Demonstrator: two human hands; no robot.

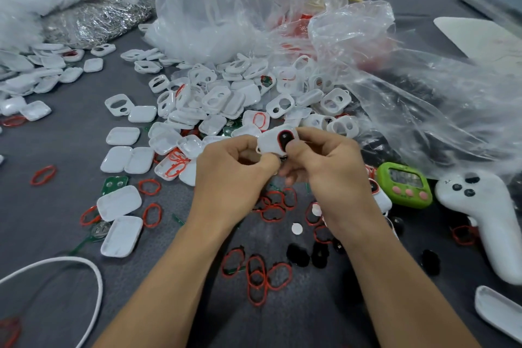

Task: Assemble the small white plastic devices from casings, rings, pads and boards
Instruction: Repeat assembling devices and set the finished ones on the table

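Note:
Both hands hold one small white device casing [270, 142] above the grey table; a red ring and a black pad show in its opening. My left hand [234, 175] pinches its left end. My right hand [324, 169] grips the right end, thumb pressing by the black pad. A heap of white casings [226, 99], some with two holes, lies just beyond. Loose red rings [261, 274] lie below my wrists, black pads [298, 254] to their right, and green boards [114, 182] among the casings at left.
Crumpled clear plastic bags [353, 45] rise behind and to the right. A green timer [405, 188] and a white controller [488, 217] sit at right. A white cord [93, 268] loops at the bottom left. A bag of metal parts [96, 18] lies far left.

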